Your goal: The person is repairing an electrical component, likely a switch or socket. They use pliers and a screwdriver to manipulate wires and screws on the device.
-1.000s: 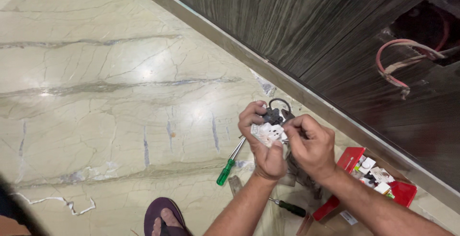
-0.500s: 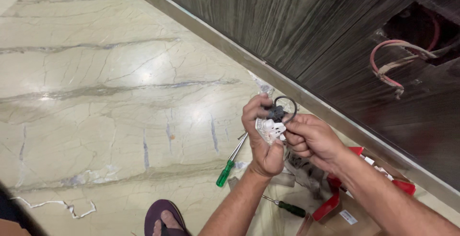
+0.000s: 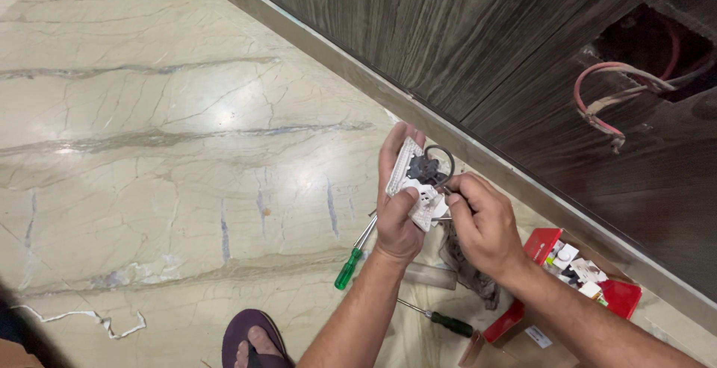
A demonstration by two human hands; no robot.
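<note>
My left hand (image 3: 396, 205) grips a white electrical switch plate (image 3: 415, 179) with dark parts and a black wire loop on its back, held up over the marble floor. My right hand (image 3: 484, 222) pinches at the plate's lower right edge, its fingertips closed on a small part or wire that I cannot make out. Both hands meet at the plate, just in front of the dark wood-grain wall panel (image 3: 463, 47).
A green-handled screwdriver (image 3: 349, 261) lies on the floor under my left hand, a second dark-handled one (image 3: 441, 320) nearer me. A red box (image 3: 573, 275) of small white parts sits right. Red and white wires (image 3: 609, 95) hang from a wall cutout. My sandalled foot (image 3: 254, 338) is below.
The plate has turned in my left hand, its ribbed white face now more upright. My right hand slid lower along its edge. The view shifted slightly.
</note>
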